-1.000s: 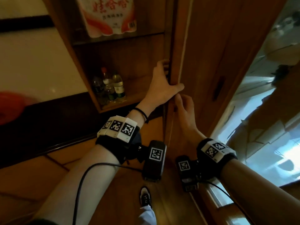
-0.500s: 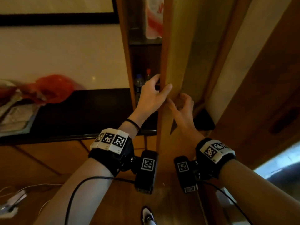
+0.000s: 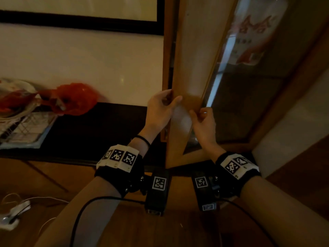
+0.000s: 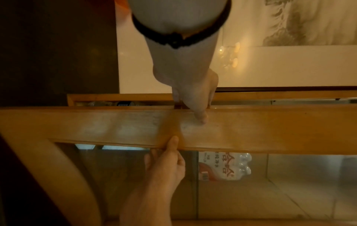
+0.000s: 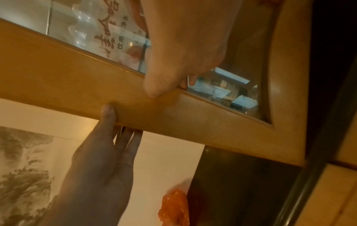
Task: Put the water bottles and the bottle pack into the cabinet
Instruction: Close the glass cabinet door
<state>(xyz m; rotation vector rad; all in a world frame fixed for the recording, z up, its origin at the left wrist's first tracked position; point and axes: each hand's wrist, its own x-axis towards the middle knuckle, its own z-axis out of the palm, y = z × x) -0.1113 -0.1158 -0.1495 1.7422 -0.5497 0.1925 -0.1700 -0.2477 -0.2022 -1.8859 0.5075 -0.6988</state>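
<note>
- One cabinet [image 3: 167, 50] of pale wood stands against the wall, its side post just left of the door.
- One door [image 3: 192, 59], a wooden frame around a glass pane, sits almost shut; a thin dark gap shows between its edge and the cabinet post.
- One framed ink painting [image 3: 80, 20] hangs on the wall to the left of the cabinet.
- One dark counter [image 3: 99, 132] runs along the wall below the painting.
- One bottle pack [image 4: 225, 166], white wrap with red print, sits inside the cabinet behind the glass, on a shelf.
- Water bottles: through the gap at the door's edge the left wrist view shows something with a blue label [image 4: 123, 103] inside, too little of it to count.
- One red plastic bag [image 3: 71, 98] lies crumpled on the counter, beside a heap of papers and a plate at the far left.
- Two hands are on the door frame, close together but apart.
- The left hand [image 3: 160, 111] grips the door's free edge: thumb pressed on the front face, fingers wrapped round the edge into the gap.
- The right hand [image 3: 203, 122] presses its thumb on the frame's front at the inner edge by the glass; the other fingers are curled, holding nothing.
- One black band circles the left wrist [image 3: 144, 139].
</note>
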